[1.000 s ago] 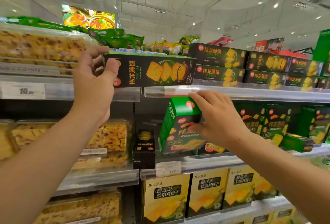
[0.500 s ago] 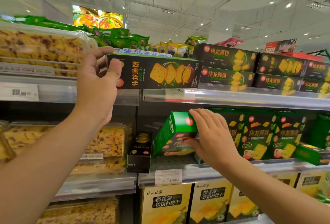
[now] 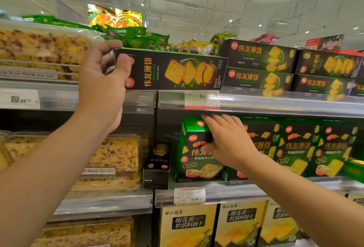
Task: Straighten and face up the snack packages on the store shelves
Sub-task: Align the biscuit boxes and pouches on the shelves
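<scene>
Open gap on middle shelf (image 3: 256, 189) — between small black box (image 3: 157, 165) and green box (image 3: 197, 152), upper shelf lip (image 3: 275, 106) close overhead

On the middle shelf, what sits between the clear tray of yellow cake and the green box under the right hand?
In the head view, a small black box stands between the cake tray and the green box that the right hand holds.
</scene>
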A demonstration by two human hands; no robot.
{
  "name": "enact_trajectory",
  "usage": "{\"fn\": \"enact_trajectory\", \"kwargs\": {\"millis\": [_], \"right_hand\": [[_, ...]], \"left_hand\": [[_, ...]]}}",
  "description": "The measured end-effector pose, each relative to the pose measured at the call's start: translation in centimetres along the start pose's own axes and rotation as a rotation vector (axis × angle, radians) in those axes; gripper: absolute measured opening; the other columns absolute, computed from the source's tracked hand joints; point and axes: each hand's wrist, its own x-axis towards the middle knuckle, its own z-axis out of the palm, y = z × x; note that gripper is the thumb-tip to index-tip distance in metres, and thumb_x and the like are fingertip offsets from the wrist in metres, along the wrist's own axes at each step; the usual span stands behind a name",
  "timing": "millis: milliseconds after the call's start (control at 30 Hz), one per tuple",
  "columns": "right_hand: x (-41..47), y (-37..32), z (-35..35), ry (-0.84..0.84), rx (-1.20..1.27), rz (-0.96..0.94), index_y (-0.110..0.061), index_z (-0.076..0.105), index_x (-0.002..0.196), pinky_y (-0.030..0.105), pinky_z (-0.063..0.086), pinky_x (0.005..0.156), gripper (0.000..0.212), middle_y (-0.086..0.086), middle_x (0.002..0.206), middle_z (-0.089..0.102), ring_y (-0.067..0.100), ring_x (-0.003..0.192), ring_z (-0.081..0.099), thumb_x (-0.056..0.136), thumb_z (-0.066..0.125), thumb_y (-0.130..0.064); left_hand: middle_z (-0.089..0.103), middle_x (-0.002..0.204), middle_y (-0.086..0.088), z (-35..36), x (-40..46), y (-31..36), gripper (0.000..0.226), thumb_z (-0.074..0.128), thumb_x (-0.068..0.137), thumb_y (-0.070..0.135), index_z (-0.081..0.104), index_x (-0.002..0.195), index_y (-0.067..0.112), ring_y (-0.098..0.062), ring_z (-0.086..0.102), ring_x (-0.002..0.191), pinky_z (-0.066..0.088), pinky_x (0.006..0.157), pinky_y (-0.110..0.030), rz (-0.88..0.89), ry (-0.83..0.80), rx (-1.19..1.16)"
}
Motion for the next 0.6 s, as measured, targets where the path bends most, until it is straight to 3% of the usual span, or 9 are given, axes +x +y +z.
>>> {"fn": "enact_trajectory", "kwargs": {"millis": [133,300,467,600], "right_hand": [[2.5,0.7,-0.2,-0.1,0.033,0.004,-0.025,0.036,0.142,0.041,0.033,0.108,0.081,0.0,0.139,0.055,0.027,0.131,0.046,0.077,0.07,-0.059],[4.1,2.0,-0.7,-0.257,0.088,-0.043,-0.029,0.027,0.148,0.043,0.052,0.093,0.071,0.001,0.146,0.049,0.029,0.122,0.055,0.089,0.061,-0.049],[5.1,2.4,-0.6,-0.346,0.175,-0.07,-0.03,0.016,0.154,0.046,0.044,0.105,0.072,0.0,0.16,0.025,0.03,0.138,0.039,0.095,0.057,-0.034],[5.1,2.8,-0.7,-0.369,0.159,-0.045,-0.032,0.009,0.155,0.045,0.04,0.109,0.074,0.0,0.163,0.014,0.03,0.143,0.03,0.097,0.055,-0.03]], "left_hand": [[0.064,0.095,0.004,0.2,0.4,0.1,0.02,0.056,0.097,0.01,0.06,0.105,0.029,-0.006,0.065,0.079,0.057,0.07,-0.036,-0.023,0.015,-0.007],[0.065,0.098,0.005,0.1,0.3,0.1,0.02,0.054,0.098,0.011,0.06,0.106,0.029,-0.007,0.069,0.081,0.058,0.066,-0.035,-0.04,0.013,-0.005],[0.065,0.101,0.002,0.2,0.5,0.2,0.021,0.055,0.098,0.011,0.06,0.106,0.028,-0.011,0.068,0.084,0.06,0.072,-0.044,-0.048,0.028,0.003],[0.065,0.103,0.002,0.5,0.4,0.3,0.022,0.055,0.098,0.01,0.061,0.105,0.03,-0.009,0.07,0.083,0.06,0.065,-0.038,-0.053,0.02,-0.015]]}}
